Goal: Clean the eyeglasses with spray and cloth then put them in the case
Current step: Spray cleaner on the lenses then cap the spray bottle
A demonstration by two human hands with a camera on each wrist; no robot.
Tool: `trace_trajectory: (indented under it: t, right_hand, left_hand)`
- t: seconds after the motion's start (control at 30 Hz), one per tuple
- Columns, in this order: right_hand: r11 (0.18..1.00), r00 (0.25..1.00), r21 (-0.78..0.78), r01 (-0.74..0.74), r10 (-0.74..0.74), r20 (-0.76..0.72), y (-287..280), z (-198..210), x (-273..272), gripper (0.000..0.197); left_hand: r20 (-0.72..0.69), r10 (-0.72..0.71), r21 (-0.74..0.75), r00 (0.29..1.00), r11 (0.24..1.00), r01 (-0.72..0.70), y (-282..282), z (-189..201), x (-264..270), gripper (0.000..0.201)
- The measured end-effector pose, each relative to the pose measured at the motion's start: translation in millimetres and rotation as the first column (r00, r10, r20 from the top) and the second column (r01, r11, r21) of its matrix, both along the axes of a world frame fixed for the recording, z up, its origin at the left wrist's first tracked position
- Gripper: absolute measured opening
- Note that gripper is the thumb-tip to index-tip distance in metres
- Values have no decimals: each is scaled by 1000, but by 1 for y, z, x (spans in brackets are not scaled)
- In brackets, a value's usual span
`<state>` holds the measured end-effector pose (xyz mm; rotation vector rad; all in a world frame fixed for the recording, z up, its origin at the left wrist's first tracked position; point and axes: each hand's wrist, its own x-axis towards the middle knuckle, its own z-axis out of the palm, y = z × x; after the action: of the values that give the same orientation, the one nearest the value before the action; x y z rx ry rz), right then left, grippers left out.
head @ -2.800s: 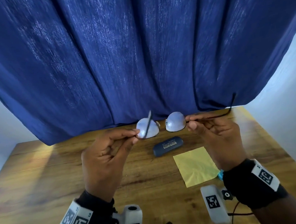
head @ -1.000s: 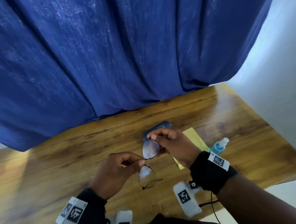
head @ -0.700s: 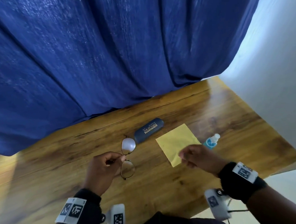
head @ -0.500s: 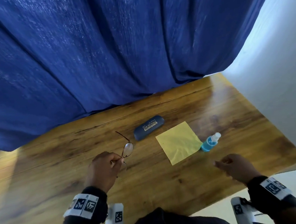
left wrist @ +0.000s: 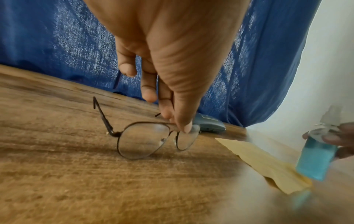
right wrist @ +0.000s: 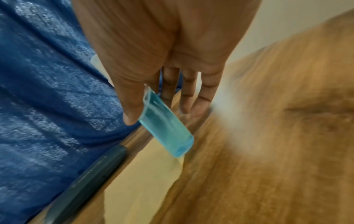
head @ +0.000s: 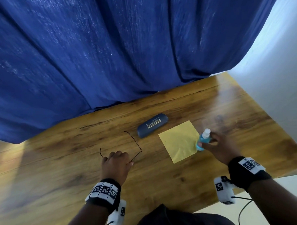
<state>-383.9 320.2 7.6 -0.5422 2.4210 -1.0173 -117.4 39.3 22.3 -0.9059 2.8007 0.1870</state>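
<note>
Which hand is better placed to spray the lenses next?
Right. The right hand already holds the spray bottle, while the left hand pinches the eyeglasses by the frame, presenting them.

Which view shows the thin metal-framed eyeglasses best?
Left wrist: the thin metal-framed eyeglasses show whole, both lenses sharp, the left hand pinching the frame. Head shows only the temple arms; right wrist shows none.

Likely a room in a home: a wood-grain table (head: 60, 170) stands against a pleated blue curtain (head: 106, 54), a plain white wall (head: 280, 69) beside the curtain.
</note>
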Motion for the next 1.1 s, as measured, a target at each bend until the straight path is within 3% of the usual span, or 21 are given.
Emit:
trace_trajectory:
  t: [0.1, 0.17, 0.3, 0.37, 0.43, 0.5, 0.67, 0.8, 0.83, 0.93, 0.97, 1.0, 1.1]
  right_hand:
    - [989, 993, -97, -110, 114, 35, -30, 24, 14, 32]
    - [961, 972, -186, -205, 222, 73, -55, 42, 29, 29]
    - [847, 887, -368, -384, 450, 108, -109, 81, 67, 29]
    - [774, 827, -447, -448, 549, 120, -137, 102, 93, 29]
    - [710, 757, -501, -495, 635, 152, -160, 116, 116, 25]
    - [648, 669, -545, -532, 716, 198, -181, 125, 138, 14]
    - [591, 500, -600, -539, 798, 338, -211, 132, 176, 34]
    - [595, 473, -621, -510, 797, 375, -228, 128, 201, 30]
    - [606, 498, -599, -523, 788, 363, -229, 123, 201, 31]
    - [653, 564, -508, -562, 752, 341, -217, 105, 193, 32]
    - [665, 575, -491, -563, 742, 345, -210, 98, 190, 33]
    - [678, 586, -475, -561, 730, 350, -203, 93, 187, 36]
    - [681, 583, -506, -530, 725, 366, -195, 87, 185, 41]
  left_hand:
    - [-114, 48, 176, 992, 984, -27, -5, 10, 5, 34]
    - [-264, 96, 332, 960, 943, -3, -6, 29, 7, 36]
    - [-580, 229, 502, 782, 856, 121, -6, 91, 12, 35]
    - [-627, 294, 622, 721, 746, 237, -10, 118, 18, 45]
    - [-642, 404, 735, 651, 565, 374, -15, 137, 23, 52]
    - [-658, 466, 748, 591, 494, 443, -16, 152, 35, 46]
    - [-712, 506, 696, 487, 602, 391, -23, 167, 68, 27]
    - [-779, 501, 610, 378, 744, 272, -32, 171, 90, 15]
    - [-804, 511, 583, 306, 780, 228, -36, 176, 96, 14]
    - [-764, 632, 622, -129, 775, 110, -81, 206, 134, 15]
    - [-734, 643, 641, -220, 762, 91, -100, 219, 151, 14]
    - [-740, 634, 640, -225, 767, 57, -117, 230, 168, 14]
    - [-768, 641, 637, -6, 761, -123, -143, 225, 191, 22]
